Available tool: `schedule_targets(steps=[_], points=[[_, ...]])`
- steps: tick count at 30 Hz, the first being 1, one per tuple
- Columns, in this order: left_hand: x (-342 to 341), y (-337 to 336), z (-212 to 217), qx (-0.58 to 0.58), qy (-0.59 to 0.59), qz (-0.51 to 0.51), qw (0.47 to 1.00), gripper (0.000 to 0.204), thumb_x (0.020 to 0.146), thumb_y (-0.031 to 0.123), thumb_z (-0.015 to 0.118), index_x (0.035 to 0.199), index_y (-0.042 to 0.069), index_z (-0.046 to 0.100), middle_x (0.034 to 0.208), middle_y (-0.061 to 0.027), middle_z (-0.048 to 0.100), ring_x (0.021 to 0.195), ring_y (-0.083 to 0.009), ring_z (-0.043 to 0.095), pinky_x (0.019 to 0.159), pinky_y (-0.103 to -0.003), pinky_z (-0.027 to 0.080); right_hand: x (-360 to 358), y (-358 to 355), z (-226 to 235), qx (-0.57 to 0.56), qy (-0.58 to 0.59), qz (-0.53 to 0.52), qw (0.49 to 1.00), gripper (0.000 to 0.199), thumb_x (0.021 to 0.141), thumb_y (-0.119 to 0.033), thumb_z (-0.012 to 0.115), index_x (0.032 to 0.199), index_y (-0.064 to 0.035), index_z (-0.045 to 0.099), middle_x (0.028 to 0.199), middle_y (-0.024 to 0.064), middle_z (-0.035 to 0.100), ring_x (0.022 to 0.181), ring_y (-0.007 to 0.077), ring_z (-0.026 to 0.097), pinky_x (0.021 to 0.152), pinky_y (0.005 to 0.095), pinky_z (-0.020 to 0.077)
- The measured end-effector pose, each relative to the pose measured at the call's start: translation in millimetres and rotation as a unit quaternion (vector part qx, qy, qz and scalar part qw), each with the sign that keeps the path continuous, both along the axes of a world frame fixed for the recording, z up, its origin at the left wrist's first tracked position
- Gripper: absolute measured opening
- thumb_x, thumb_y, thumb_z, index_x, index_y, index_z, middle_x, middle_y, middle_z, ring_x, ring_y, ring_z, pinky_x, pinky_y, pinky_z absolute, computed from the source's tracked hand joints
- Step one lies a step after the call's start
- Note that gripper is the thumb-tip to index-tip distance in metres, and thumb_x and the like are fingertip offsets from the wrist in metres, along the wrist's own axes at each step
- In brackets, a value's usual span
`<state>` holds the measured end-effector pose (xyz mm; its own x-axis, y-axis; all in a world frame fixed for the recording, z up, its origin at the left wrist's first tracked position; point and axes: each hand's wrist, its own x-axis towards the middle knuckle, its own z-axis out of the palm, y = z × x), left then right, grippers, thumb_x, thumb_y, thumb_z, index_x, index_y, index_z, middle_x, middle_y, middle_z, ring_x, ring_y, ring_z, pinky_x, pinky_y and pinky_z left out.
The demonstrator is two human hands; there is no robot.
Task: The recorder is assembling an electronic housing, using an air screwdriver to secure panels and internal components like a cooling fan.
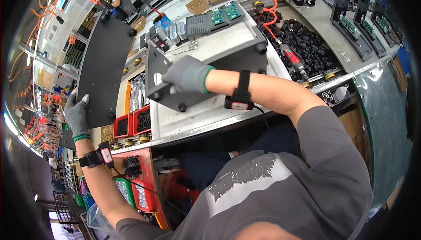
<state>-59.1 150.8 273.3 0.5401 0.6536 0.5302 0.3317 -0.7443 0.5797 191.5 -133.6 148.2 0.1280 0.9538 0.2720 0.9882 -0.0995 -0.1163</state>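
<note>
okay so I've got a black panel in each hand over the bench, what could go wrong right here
The left hand grips the large flat panel only at its lower edge, so it could tip or slip. The smaller panel under the right hand juts past the bench edge and might drop toward the red bins.

grey gloves [186, 74], black panel [105, 64], red bins [141, 120]

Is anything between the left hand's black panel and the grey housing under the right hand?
Nothing visible. The panel in the left hand is held up left of the housing, which the right hand grips; only open air separates them.
</note>
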Motion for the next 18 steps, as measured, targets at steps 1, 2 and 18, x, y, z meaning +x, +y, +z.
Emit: schedule_targets(steps=[1,2,18], points=[[0.7,-3.7,-1.3,-0.003,0.002,0.002,1.000,0.030,0.084,0.001,0.070,0.114,-0.003,0.068,0.097,-0.0068,0.072,0.082,-0.0117,0.064,0.076,-0.025,0.051,-1.3,1.0,-1.1,0.013,-0.031,-0.004,0.999,0.037,0.085,-0.040,0.072,0.115,-0.0195,0.069,0.103,0.0077,0.071,0.098,0.0280,0.069,0.078,0.0422,0.0529],[1.7,-5.4,-1.8,-0.011,0.013,0.013,1.000,0.030,0.084,0.001,0.070,0.114,-0.003,0.068,0.097,-0.0071,0.072,0.082,-0.0119,0.064,0.076,-0.025,0.051,-1.8,1.8,-2.9,0.028,-0.069,-0.016,0.997,0.039,0.084,-0.040,0.072,0.118,-0.0205,0.068,0.105,0.0067,0.070,0.101,0.0270,0.068,0.079,0.0417,0.0521],[1.4,-13.8,-0.9,0.079,0.073,0.028,0.994,0.037,0.082,0.007,0.075,0.117,-0.001,0.067,0.098,-0.0080,0.073,0.080,-0.0126,0.067,0.069,-0.025,0.052,-35.8,-112.0,-41.2,0.076,0.041,0.115,0.990,0.060,0.080,-0.037,0.075,0.130,-0.0064,0.059,0.124,0.0127,0.061,0.120,0.0295,0.057,0.103,0.0451,0.0445]])
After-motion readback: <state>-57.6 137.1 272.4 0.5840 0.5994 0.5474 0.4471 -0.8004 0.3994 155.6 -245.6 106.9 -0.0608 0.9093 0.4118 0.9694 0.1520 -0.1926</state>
